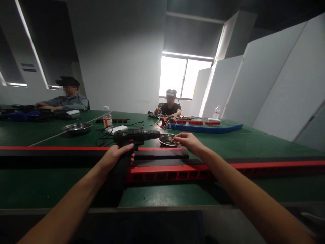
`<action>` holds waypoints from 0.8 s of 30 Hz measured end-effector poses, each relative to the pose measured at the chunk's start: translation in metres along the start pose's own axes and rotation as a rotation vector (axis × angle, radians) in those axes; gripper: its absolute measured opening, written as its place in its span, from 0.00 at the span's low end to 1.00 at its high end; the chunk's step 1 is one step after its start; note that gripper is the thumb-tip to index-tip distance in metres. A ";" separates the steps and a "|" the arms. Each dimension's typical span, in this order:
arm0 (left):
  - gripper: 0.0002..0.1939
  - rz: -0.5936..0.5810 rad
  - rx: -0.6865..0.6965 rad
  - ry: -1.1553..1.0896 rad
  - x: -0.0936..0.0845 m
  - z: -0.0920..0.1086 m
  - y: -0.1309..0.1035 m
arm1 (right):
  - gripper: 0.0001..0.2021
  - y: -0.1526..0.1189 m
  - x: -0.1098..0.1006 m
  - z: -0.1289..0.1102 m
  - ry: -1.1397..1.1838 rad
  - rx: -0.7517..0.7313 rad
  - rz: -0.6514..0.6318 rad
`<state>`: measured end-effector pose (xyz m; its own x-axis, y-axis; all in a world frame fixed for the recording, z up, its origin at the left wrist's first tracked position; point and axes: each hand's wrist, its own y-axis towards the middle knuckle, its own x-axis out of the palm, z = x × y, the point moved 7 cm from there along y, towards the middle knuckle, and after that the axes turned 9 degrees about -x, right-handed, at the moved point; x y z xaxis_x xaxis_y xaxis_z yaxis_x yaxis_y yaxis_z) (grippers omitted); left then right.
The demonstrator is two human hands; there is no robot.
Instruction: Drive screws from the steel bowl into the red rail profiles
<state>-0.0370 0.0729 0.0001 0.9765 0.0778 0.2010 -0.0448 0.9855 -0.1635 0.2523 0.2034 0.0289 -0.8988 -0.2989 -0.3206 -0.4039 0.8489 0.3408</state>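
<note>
My left hand (122, 152) is wrapped round the handle of a black cordless drill (135, 136), which points to the right. Fingertips of my right hand (188, 141) are pinched together at the tip of the drill's bit, and whatever they hold is too small to make out. Just below that tip stands a metal bowl (167, 145) with small dark pieces in it, probably screws. Under both hands lie two long red and black strips (162, 154), one behind the other; the nearer strip (167, 173) shows a row of square openings along its side.
A shallow metal dish (77, 127), a bottle with a red label (107, 118) and a white power bank (118, 129) with cables stand behind the strips. Further back are a blue strip (205, 128), tangled wires (165, 121) and another bottle (217, 112). Two people sit across the table.
</note>
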 end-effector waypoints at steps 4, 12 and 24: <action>0.18 -0.002 0.018 0.120 0.001 -0.003 -0.008 | 0.18 -0.034 0.004 0.003 0.147 0.013 0.033; 0.19 -0.046 0.097 0.305 0.012 -0.002 -0.018 | 0.14 -0.051 -0.001 0.016 0.241 -0.003 0.098; 0.19 -0.013 0.006 0.239 0.000 -0.005 -0.012 | 0.19 -0.056 -0.007 0.016 0.371 0.087 0.179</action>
<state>-0.0351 0.0605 -0.0025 0.9991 0.0281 -0.0316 -0.0327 0.9872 -0.1560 0.2842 0.1650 -0.0020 -0.9605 -0.2659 0.0820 -0.2337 0.9308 0.2809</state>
